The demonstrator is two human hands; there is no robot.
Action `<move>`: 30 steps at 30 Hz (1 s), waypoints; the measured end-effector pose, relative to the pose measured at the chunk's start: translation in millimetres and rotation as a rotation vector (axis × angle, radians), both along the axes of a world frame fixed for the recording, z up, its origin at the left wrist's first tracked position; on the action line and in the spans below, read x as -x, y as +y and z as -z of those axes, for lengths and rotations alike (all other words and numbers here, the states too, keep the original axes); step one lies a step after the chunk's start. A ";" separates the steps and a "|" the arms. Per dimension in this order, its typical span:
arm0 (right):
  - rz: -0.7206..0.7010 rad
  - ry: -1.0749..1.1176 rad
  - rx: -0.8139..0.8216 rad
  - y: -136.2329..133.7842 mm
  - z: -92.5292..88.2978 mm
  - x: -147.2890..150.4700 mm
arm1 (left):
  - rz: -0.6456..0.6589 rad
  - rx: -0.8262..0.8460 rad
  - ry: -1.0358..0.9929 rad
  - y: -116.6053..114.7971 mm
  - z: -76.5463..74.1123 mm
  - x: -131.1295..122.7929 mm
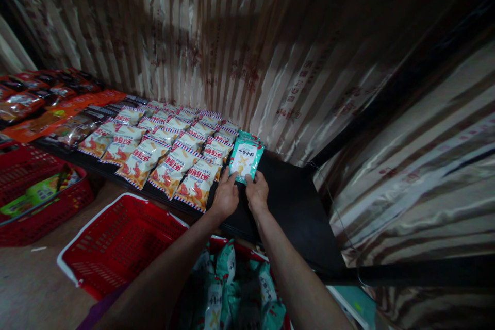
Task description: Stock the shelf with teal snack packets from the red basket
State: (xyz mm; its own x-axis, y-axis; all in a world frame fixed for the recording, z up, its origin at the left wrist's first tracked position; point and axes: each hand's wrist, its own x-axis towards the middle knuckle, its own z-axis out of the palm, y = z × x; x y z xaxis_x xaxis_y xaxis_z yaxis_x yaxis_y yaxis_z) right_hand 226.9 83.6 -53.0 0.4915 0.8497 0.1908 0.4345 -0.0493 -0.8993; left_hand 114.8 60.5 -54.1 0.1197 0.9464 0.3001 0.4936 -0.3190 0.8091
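A teal and white snack bag (244, 161) lies on the black shelf (297, 206), with more teal bags just behind it. My left hand (226, 197) pinches its lower left corner. At its lower right corner, my right hand (257, 193) grips it the same way, thumb on the front. Rows of white and orange snack bags (175, 162) with striped edges lie directly to the left. Below my forearms, a red basket (255, 253) holds several more teal bags (222, 289).
An empty-looking red basket with a white rim (124, 232) stands on the floor at left. Beside it is another red basket (73, 211) with green packs. Orange and dark packs (58, 108) fill the shelf's far left. A striped curtain (240, 36) hangs behind; a dark post (386, 98) slants at right.
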 end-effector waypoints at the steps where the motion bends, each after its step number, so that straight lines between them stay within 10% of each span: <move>1: 0.011 -0.054 0.020 -1.2 -2.7 0.0 | 0.002 0.002 -0.003 0.1 0.2 0.1; 9: 0.081 -0.418 0.091 -8.0 -19.2 -0.1 | -0.014 -0.031 -0.009 -0.3 0.7 -0.9; 30: 0.008 -0.382 0.120 -4.7 -15.8 -3.9 | -0.049 -0.041 -0.012 -3.1 1.5 -1.4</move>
State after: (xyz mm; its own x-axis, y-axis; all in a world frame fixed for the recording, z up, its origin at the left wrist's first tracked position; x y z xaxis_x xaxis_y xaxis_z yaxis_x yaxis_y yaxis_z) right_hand 230.7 78.9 -37.2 0.4108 0.8736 0.2607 0.7357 -0.1487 -0.6608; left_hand 116.2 57.4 -55.6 0.0692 0.9379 0.3401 0.4995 -0.3276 0.8019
